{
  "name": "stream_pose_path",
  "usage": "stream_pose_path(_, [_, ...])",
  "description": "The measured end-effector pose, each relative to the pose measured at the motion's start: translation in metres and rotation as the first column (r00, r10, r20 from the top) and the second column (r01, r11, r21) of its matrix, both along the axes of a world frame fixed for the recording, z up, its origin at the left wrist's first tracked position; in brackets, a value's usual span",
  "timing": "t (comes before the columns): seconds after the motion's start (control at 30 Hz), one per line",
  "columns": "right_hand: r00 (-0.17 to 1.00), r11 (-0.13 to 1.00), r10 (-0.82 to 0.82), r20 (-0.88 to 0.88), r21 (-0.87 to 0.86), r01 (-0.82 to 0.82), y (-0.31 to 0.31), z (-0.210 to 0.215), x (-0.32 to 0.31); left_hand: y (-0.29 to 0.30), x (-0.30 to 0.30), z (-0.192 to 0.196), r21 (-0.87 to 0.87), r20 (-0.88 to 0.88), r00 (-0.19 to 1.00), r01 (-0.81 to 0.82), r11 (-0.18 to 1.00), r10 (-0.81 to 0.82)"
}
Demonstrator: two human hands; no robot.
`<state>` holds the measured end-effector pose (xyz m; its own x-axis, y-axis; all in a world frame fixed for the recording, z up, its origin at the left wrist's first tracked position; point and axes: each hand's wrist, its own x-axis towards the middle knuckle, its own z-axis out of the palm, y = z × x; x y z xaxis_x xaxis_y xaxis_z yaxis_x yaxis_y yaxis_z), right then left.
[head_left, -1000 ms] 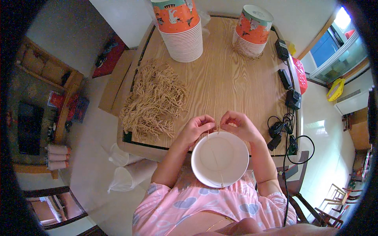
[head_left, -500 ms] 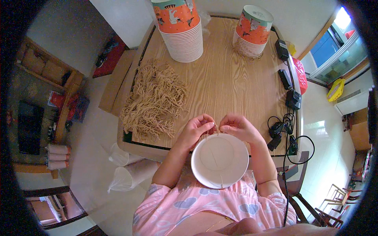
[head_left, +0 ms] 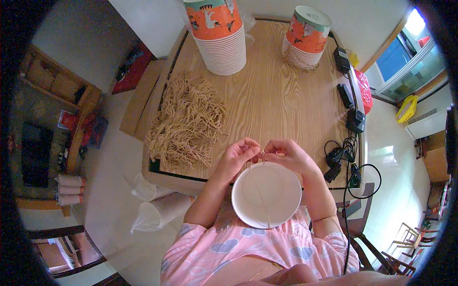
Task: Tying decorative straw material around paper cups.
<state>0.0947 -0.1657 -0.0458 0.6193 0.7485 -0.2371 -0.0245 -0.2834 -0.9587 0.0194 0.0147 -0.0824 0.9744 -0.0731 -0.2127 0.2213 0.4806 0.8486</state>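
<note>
A white paper bucket [head_left: 281,193] rests against my body at the table's near edge, its open mouth facing up. A thin tan cord [head_left: 259,193] crosses its inside, running from the near rim to the far rim. At the far rim my left hand [head_left: 242,155] pinches the cord between thumb and fingertips. Close beside it, my right hand [head_left: 286,155] is closed with thumb and forefinger on the cord too. The fingertips nearly meet and hide the cord's end. Left of my hands lies a loose pile of tan cords [head_left: 188,121].
A tall stack of orange-printed paper buckets [head_left: 219,47] stands at the far left of the wooden table [head_left: 267,95]. A shorter stack [head_left: 307,38] stands far right. Black adapters [head_left: 355,120] and a coiled cable [head_left: 352,162] line the right edge. Bagged buckets [head_left: 162,209] lie on the floor.
My right hand has shifted slightly left toward my left fingertips. The cord across the bucket's inside has moved a little; the bucket stays in place.
</note>
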Motion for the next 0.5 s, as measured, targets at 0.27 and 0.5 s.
stream_pose_path(0.27, [0.999, 1.000, -0.007, 0.039, 0.021, 0.006, -0.001, -0.009, 0.000, -0.005, -0.001, 0.009, 0.124, 0.029, 1.000, 0.000, 0.992, -0.004])
stream_pose_path(0.5, [1.000, 0.970, -0.018, -0.008, 0.244, 0.019, -0.001, -0.016, -0.005, -0.010, -0.006, 0.022, 0.285, 0.033, 0.999, -0.023, 0.958, 0.014])
